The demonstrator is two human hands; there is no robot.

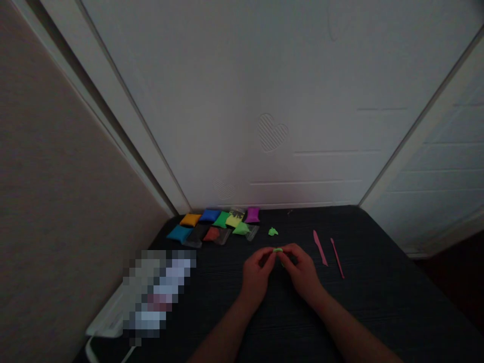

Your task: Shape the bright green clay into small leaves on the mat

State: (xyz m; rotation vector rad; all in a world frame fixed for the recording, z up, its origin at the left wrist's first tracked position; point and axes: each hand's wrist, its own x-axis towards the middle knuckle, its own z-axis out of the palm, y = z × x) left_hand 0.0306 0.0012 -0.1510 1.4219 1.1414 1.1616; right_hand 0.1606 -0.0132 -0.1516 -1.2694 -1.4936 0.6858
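Between the fingertips of both hands is a small piece of light green modelling clay (278, 250). My left hand (258, 269) pinches its left end with thumb and forefinger. On the other end, my right hand (300, 265) is closed in a similar pinch. Just beyond the hands, a separate light green clay lump (273, 232) lies on the dark table (227, 322). To the right rest a pink plastic knife (319, 248) and a thin pink modelling stick (337, 258).
Clay packets in several colours, among them an orange packet (190, 220), a purple packet (252, 215) and an opened light green packet (241, 229), lie along the back left. A blurred-out device with a white cable (89, 349) stands at the left edge. A white panel (234, 101) rises behind.
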